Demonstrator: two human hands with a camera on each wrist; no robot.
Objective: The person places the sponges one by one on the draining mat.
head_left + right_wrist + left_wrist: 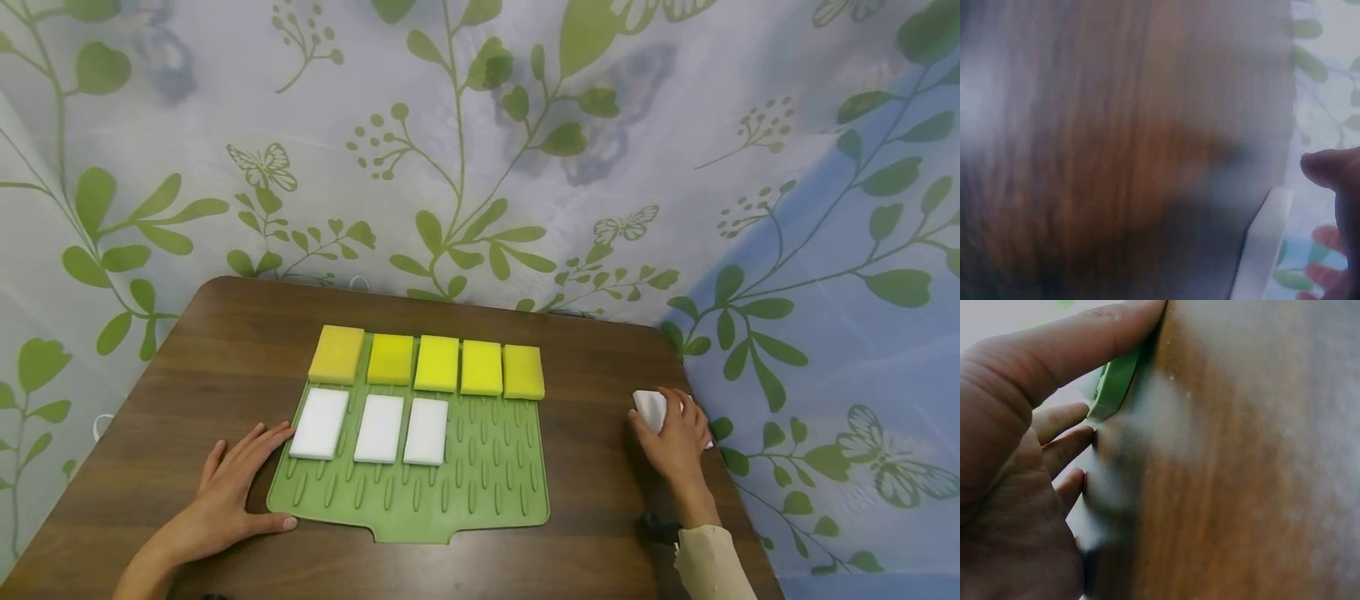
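A green ridged mat (pixel 495 492) lies on the brown wooden table. Along its far edge runs a row of several yellow sponges (pixel 437 363). Nearer to me, three white sponge-like blocks (pixel 378 428) lie side by side on its left half. My left hand (pixel 225 500) rests spread on the table at the mat's left edge, its thumb by the near left corner. At the table's right side, my right hand (pixel 675 437) is over another white block (pixel 649 408), which it partly hides. In the right wrist view, the thumb (pixel 1329 167) stands apart from the white block (pixel 1263 250).
The wooden table (pixel 592 467) extends between the mat and my right hand. A wall covering with leaves and butterflies (pixel 480 167) stands behind the table and along its right side. Beside my right wrist is a small dark object (pixel 658 529).
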